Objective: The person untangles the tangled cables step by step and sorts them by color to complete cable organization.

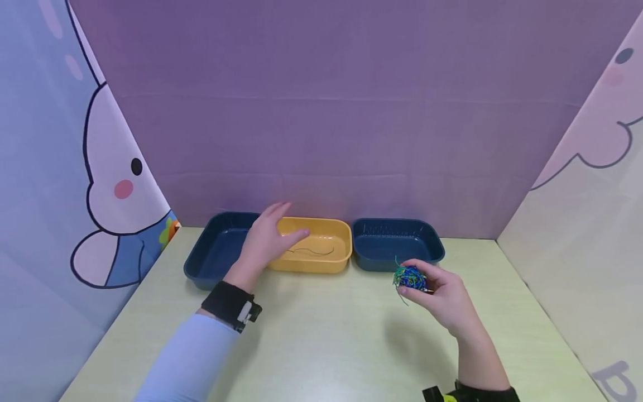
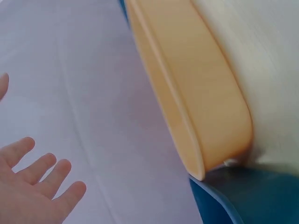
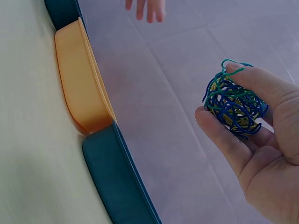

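Observation:
My right hand (image 1: 449, 298) pinches a tangled ball of thin coloured wires (image 1: 410, 278) between thumb and fingers, in front of the right-hand blue tray. Up close in the right wrist view the wire ball (image 3: 235, 103) is blue, green and yellow, with loose ends sticking out. Over the left part of the yellow tray (image 1: 313, 266) is my left hand (image 1: 263, 240), fingers spread and holding nothing. A single thin dark strand (image 1: 316, 253) lies inside that tray, partly behind the left hand. In the left wrist view the hand (image 2: 39, 193) shows its spread fingers.
Two dark blue trays flank the yellow one: the left tray (image 1: 198, 271) stands at an angle, the right tray (image 1: 397, 263) straight. All sit along the back of a pale table (image 1: 321, 335), before a purple backdrop (image 1: 321, 111). Printed cloth panels border both sides.

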`<act>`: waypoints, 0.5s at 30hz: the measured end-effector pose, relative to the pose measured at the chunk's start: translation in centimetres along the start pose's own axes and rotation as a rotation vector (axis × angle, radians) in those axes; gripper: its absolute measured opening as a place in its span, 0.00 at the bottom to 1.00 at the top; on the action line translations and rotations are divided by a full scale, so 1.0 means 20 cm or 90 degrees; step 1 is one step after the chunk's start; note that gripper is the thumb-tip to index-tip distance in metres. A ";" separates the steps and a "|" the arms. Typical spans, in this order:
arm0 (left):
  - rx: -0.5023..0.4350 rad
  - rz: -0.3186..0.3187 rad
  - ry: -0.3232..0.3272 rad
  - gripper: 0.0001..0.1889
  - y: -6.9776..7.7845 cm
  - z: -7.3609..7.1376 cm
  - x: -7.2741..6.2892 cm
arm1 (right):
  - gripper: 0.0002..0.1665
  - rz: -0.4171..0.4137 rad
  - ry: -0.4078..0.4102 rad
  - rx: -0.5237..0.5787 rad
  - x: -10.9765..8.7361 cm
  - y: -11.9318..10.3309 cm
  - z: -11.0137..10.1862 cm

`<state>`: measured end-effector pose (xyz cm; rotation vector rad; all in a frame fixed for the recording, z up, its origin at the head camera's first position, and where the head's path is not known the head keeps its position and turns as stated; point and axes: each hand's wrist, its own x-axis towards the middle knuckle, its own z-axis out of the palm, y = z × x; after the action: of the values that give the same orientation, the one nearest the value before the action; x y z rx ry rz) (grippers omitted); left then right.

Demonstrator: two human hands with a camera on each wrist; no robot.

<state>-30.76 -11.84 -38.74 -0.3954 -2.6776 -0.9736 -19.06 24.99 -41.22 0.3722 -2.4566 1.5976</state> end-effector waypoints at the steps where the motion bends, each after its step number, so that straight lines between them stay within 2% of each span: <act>1: -0.017 0.008 0.004 0.46 0.01 0.00 -0.02 | 0.27 0.000 0.000 0.001 0.00 0.00 0.00; 7: -0.098 0.033 0.024 0.50 0.02 -0.01 -0.18 | 0.27 -0.001 0.002 -0.001 0.00 0.00 0.00; 12: -0.165 0.033 0.045 0.49 0.03 0.01 -0.32 | 0.27 0.000 0.003 -0.002 0.00 0.01 0.00; 15: -0.173 0.036 0.046 0.50 0.02 0.02 -0.37 | 0.27 -0.001 0.001 -0.006 0.00 0.01 0.00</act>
<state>-23.88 -12.37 -41.24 -0.4769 -2.4612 -1.3119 -19.13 25.11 -41.29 0.3710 -2.4611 1.5847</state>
